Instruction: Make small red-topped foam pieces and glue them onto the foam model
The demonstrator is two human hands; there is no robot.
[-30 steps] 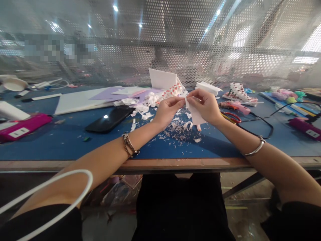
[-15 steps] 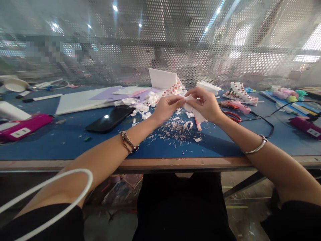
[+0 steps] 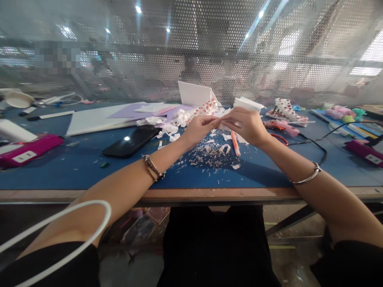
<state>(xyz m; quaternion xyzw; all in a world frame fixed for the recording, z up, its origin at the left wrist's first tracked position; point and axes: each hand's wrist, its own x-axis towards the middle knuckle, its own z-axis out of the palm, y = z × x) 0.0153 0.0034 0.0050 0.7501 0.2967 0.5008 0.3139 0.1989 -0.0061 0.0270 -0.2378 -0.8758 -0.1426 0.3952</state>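
A person's two bare hands meet above a blue table (image 3: 98, 175), working a small piece of white paper (image 3: 224, 127). The left hand (image 3: 198, 129) pinches thumb and forefinger together at the paper's left end; the right hand (image 3: 247, 124), fingers bent, grips it from the right, its hold partly hidden. The paper is between the fingertips, over the table's middle. An orange stick (image 3: 235, 144) lies just below the right hand, beside a scatter of shavings (image 3: 208, 156) on the near side. A black phone (image 3: 131, 141) rests to the left, a pink glue gun (image 3: 289, 130) to the right.
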